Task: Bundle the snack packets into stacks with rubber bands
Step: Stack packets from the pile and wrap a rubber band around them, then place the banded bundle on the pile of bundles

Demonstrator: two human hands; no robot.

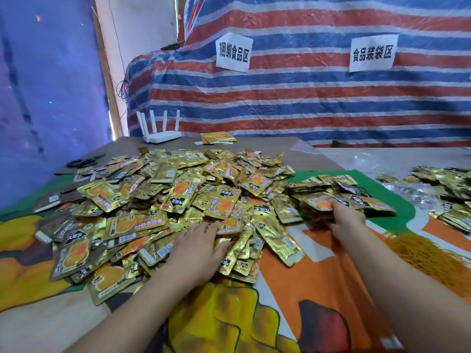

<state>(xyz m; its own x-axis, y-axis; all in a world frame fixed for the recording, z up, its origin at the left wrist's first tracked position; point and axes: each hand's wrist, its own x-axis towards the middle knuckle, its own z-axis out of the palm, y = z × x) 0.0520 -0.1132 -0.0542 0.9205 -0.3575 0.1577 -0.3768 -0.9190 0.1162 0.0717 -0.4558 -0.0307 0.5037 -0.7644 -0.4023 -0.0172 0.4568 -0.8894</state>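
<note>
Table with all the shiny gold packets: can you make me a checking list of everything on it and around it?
Surface: table under a colourful orange, yellow and green printed cloth.
Job's things: big loose heap of gold foil snack packets; black rubber bands far left; smaller stacked gold packets at right.
Clutter: white four-antenna router; another gold packet pile far right.
Grippers: left hand rests flat on the heap; right hand grips the stack, fingers hidden.
Cables: thin dark wires hanging by the wall.
Surroundings: red, white and blue striped tarp with two white paper signs.
</note>
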